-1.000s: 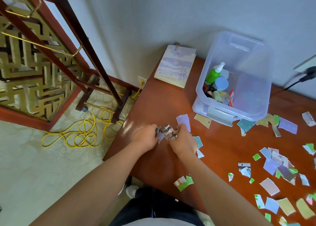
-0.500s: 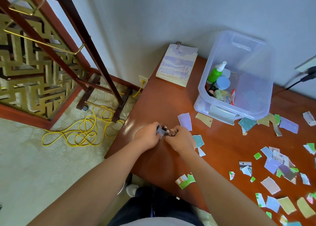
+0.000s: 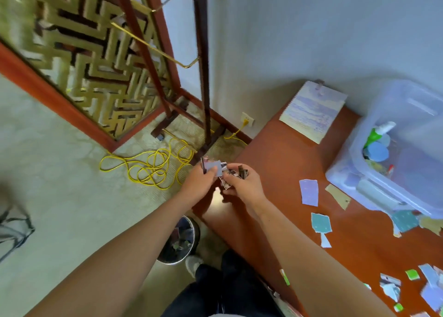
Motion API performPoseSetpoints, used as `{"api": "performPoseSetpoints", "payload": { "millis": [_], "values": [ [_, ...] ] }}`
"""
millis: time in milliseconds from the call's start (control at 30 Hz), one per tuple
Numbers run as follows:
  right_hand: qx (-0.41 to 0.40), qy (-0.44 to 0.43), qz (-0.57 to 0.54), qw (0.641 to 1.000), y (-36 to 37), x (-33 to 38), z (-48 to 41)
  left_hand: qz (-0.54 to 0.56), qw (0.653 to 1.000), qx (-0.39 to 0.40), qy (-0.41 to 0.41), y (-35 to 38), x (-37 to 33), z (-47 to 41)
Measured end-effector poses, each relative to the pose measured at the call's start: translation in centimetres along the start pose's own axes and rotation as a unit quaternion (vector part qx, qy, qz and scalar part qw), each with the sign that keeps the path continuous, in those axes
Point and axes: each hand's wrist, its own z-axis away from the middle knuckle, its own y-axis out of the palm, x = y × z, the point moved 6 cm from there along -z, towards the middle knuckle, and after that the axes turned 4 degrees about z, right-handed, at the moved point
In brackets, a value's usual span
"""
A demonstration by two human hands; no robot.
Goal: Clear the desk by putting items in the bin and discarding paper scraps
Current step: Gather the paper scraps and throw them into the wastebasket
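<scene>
Torn coloured paper scraps [image 3: 221, 171] are pinched together between left hand [image 3: 200, 185] and right hand [image 3: 243, 185] past the red-brown wooden counter [image 3: 282, 173] edge, probably bound for the round dark wastebasket [image 3: 181, 241] on the floor below.

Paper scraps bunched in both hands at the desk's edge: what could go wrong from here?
1. The paper scraps are a loose bunch pinched between left hand and right hand; pieces could slip onto the carpet.
2. The wastebasket sits low, beside the foot and partly hidden by the left forearm, so a drop from this height may miss.
3. The yellow cable lies coiled nearby; strays could land in it.
</scene>
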Motion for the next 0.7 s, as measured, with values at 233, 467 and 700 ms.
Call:
{"api": "performPoseSetpoints", "payload": {
  "millis": [233,467,700],
  "values": [
    [0.112,0.063,-0.02,0.992,12.2,-2.0,0.1,0.121,0.987,-0.082,-0.064,-9.1,7.8,0.8],
    [0.104,0.2,0.01,0.974,20.4,-12.8,-2.7,0.164,0.969,-0.089,-0.162,-12.4,20.6,-0.3],
    [0.067,0.276,0.088,0.955,22.7,-26.4,-8.2,0.172,0.951,-0.052,-0.251,-9.2,33.9,-4.3]
  ]
}}
